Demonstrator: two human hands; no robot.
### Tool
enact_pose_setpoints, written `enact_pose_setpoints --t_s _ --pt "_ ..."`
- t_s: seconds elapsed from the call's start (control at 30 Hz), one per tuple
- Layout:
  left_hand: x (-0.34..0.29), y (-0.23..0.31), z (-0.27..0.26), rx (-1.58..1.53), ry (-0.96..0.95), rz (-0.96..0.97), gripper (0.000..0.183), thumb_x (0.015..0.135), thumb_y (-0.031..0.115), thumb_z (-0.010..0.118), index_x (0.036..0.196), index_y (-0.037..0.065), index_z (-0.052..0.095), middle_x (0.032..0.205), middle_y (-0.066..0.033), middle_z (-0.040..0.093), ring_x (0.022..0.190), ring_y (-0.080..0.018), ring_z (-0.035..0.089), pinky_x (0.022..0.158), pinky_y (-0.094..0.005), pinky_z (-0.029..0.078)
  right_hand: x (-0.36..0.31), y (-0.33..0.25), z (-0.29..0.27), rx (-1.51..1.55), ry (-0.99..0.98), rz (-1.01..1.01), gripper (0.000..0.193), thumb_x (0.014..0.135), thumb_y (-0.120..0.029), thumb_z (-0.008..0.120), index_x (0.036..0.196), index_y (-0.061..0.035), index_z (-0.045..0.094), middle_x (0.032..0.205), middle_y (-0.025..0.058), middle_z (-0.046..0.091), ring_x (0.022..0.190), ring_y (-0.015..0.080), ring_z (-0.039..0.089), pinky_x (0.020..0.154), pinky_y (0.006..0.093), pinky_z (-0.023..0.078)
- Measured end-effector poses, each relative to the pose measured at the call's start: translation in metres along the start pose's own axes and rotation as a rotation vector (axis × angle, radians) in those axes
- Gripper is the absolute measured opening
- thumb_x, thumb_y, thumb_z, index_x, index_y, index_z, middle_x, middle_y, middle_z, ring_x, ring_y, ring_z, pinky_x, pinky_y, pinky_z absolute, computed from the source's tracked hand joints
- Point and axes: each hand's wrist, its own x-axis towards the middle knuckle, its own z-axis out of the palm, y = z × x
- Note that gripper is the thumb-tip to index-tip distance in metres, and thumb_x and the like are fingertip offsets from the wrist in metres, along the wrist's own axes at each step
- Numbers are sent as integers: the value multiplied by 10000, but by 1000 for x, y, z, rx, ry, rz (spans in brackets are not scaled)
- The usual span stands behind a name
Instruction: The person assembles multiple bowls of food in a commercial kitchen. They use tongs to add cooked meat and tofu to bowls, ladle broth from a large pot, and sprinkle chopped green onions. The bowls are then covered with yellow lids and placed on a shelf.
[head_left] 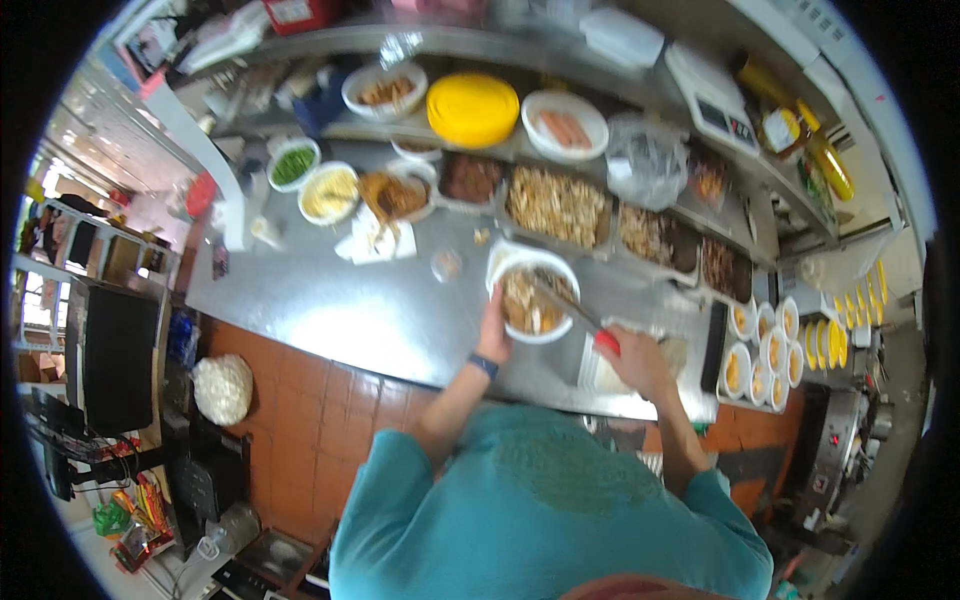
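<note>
A white bowl (562, 328) of mixed brown and pale food is over the front part of the steel counter. My left hand (493, 332) grips its left side, with the thumb by the rim. In my right hand (640, 364) is a red-handled metal utensil (572, 308), its fingers wrapped round the handle. The utensil slants down to the left, and its far end lies in the bowl, so its shape is hidden by food and blur. Just behind the bowl stands a metal tray of chopped pale food (558, 205).
More metal trays with chopped meat (471, 180) line the counter's back. Bowls of green herbs (293, 166) and yellow shreds (328, 194) stand at left. Several filled white cups (773, 350) sit at right. A shelf above holds a yellow lid (472, 108) and a scale (712, 103).
</note>
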Motion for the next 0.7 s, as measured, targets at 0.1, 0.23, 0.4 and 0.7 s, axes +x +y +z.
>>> enact_pose_setpoints --t_s 0.1,0.23,0.4,0.7 --pt "-19 -2 -3 -22 74 -43 623 1026 559 465 1472 125 451 1433 -52 555 1324 -227 518 1114 -408 427 -11 -4 -9 132 -55 87 372 951 -425 636 1019 -61 682 823 205 685 785 411 672 722 481 535" --pt "-42 -6 -5 6 16 45 600 1039 547 433 1467 126 443 1420 -89 562 1283 -261 561 1098 -431 453 -39 1 -29 416 -146 143 308 944 -365 685 1051 -76 705 666 77 656 510 164 630 496 319 498" --pt "-77 -20 -3 9 -28 161 610 1052 547 379 1465 102 435 1427 -104 558 1284 -288 563 1102 -459 452 -64 28 -23 527 -244 61 293 965 -341 658 1034 -59 698 643 51 642 491 132 589 462 304 460" --pt "-139 -38 -12 -10 6 284 695 1035 604 352 1498 87 402 1472 -151 511 1324 -339 524 1121 -503 420 -67 84 30 1169 -644 -57 306 1062 -306 513 1104 -27 633 644 23 553 445 78 476 389 226 342"
